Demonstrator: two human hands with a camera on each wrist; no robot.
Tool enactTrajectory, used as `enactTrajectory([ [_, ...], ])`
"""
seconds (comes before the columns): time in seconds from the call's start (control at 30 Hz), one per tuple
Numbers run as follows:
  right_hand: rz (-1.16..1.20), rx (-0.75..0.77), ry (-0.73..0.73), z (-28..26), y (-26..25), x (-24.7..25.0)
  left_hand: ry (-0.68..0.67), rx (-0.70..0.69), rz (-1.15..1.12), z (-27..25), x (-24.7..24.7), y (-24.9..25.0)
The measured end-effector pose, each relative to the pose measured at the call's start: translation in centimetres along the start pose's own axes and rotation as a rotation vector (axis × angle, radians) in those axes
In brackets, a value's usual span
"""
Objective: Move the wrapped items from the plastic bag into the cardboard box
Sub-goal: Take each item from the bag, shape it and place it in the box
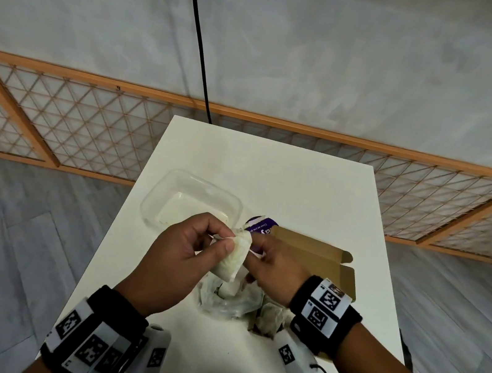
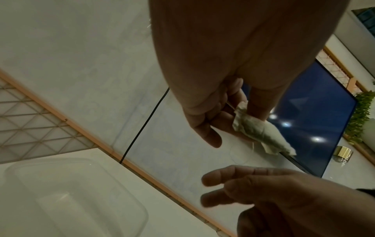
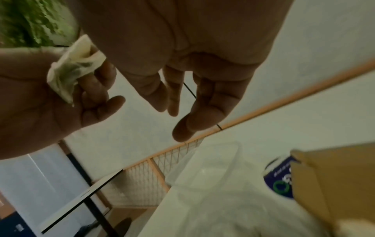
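Note:
My left hand (image 1: 228,237) pinches a wrapped item (image 1: 234,257), a white paper packet with dark contents, between thumb and fingers above the table. The left wrist view shows the same packet (image 2: 261,133) hanging from the fingertips. My right hand (image 1: 260,250) hovers just right of the packet with relaxed fingers (image 3: 205,110), holding nothing. The crumpled clear plastic bag (image 1: 228,300) lies on the table under both hands. The brown cardboard box (image 1: 317,257) stands open to the right, partly hidden by my right wrist. Crumpled wrapped items (image 1: 273,319) lie beside the bag by the box.
A clear plastic container (image 1: 190,200) sits on the white table (image 1: 273,171) behind my left hand. A purple printed object (image 1: 259,224) lies between it and the box. A black cable (image 1: 198,35) hangs to the table's far edge. A wooden lattice screen (image 1: 86,123) stands behind.

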State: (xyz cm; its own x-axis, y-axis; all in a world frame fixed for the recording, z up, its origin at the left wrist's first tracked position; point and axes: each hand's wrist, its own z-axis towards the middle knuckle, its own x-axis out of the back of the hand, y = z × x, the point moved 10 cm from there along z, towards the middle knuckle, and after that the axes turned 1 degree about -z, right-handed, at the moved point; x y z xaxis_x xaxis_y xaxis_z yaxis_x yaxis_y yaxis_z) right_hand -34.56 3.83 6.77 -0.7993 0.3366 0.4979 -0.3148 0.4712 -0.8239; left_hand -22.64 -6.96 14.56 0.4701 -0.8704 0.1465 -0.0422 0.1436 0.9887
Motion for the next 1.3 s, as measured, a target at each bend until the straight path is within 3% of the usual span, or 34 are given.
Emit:
enactTrajectory([
  [0.07,-0.014,0.01,0.113,-0.4,-1.2,2.4,-0.018,-0.007,0.028,-0.1,0.0,0.3],
  [0.17,0.209,0.057,0.197,-1.3,-4.1,5.5,-0.042,-0.02,0.075,-0.2,-0.1,0.8],
  [0.3,0.391,0.134,-0.039,-1.7,-7.5,5.3,-0.085,-0.081,0.171,-0.2,-0.8,2.2],
  [0.4,0.327,0.163,-0.166,-1.8,-8.0,4.2,-0.1,-0.124,0.204,-0.1,-1.2,3.1],
  [0.8,0.298,0.176,0.04,-2.0,-7.7,8.2,-0.116,-0.125,0.158,-0.3,-1.4,3.2],
  [0.93,0.289,0.188,0.006,-2.3,-7.9,8.3,-0.123,-0.123,0.163,-0.4,-1.6,3.1],
  [1.07,0.11,0.209,-0.07,-3.0,-8.4,7.5,-0.077,-0.13,0.123,-0.3,-1.4,3.4],
  [1.3,-0.053,0.232,-0.052,-3.7,-9.5,7.3,-0.047,-0.094,0.125,0.0,-1.7,3.2],
])
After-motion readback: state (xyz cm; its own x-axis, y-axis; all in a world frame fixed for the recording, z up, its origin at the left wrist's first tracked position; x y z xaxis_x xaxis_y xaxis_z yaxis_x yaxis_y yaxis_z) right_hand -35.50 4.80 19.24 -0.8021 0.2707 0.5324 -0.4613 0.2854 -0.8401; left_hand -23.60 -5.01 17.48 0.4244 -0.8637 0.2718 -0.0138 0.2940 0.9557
